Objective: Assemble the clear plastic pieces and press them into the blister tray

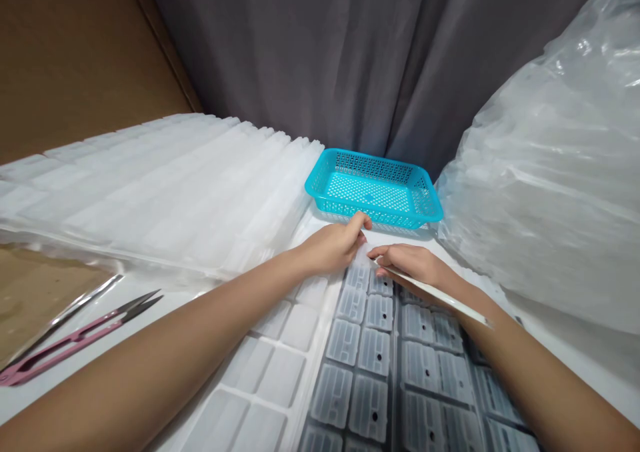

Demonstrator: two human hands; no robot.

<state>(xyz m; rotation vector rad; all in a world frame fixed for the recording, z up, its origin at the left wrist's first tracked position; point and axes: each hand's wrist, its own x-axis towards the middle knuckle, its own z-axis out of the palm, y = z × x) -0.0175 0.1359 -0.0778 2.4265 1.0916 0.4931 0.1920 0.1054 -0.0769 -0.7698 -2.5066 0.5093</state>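
Note:
My left hand (343,242) is closed, its fingers pinched at a small translucent piece (363,255) over the far end of a tray of clear rectangular pieces (333,393). Close beside it on the right, my right hand (413,263) is closed around a thin white stick-like tool (440,295), which points back along the forearm. The right fingertips are near the same translucent piece. Small dark dots show on many pieces in the tray. A white tray of blank frosted rectangles (263,372) lies left of it, partly under my left forearm.
A blue perforated basket (373,192) stands beyond my hands, before a grey curtain (300,52). Stacked white trays (150,192) fill the left side. Pink-handled snips (75,345) lie at the lower left, near brown cardboard (40,299). A large clear plastic bag (555,192) bulges on the right.

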